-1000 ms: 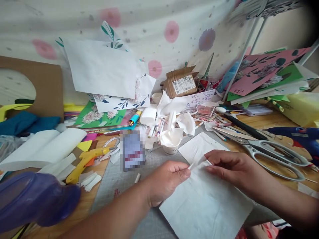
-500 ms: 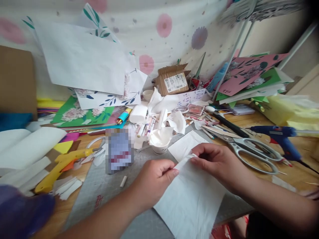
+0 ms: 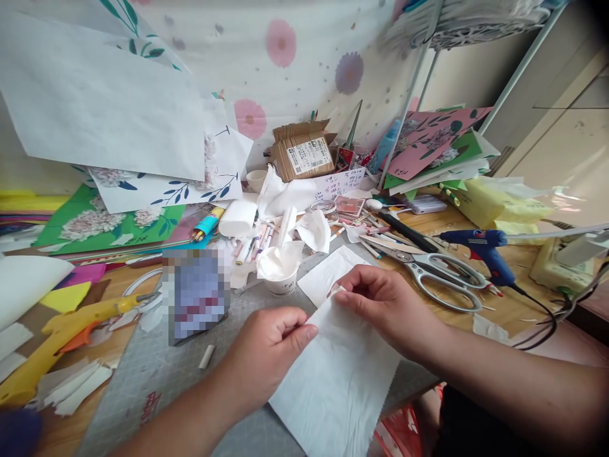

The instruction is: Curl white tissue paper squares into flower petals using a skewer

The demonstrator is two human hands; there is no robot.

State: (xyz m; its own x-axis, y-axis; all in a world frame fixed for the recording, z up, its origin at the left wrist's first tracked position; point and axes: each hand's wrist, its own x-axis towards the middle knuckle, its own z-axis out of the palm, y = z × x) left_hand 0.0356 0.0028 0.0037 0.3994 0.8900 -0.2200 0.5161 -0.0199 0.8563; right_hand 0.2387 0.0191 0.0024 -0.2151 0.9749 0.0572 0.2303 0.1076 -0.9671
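Observation:
A thin white paper sheet [image 3: 342, 368] with jagged side edges hangs from both hands over the grey cutting mat [image 3: 247, 416]. Its upper left edge is pinched between the thumb and fingers of my left hand [image 3: 276, 349]. At the top corner, my right hand [image 3: 380, 304] pinches the same sheet with thumb and fingertips. Another white sheet [image 3: 328, 273] lies flat on the mat just behind my hands. A paper cup [image 3: 280, 279] with white tissue in it stands behind my left hand.
Large silver scissors [image 3: 442, 276] and a blue glue gun [image 3: 485, 247] lie on the right. On the left are a yellow glue gun [image 3: 71, 330], paper strips [image 3: 78, 384] and a blurred-out object [image 3: 197, 295]. A cardboard box [image 3: 304, 152] stands at the back.
The view has turned to the right, so the scene has shifted left and a power strip shows at the right. The sheet's top edge between my hands looks flatter and less bunched.

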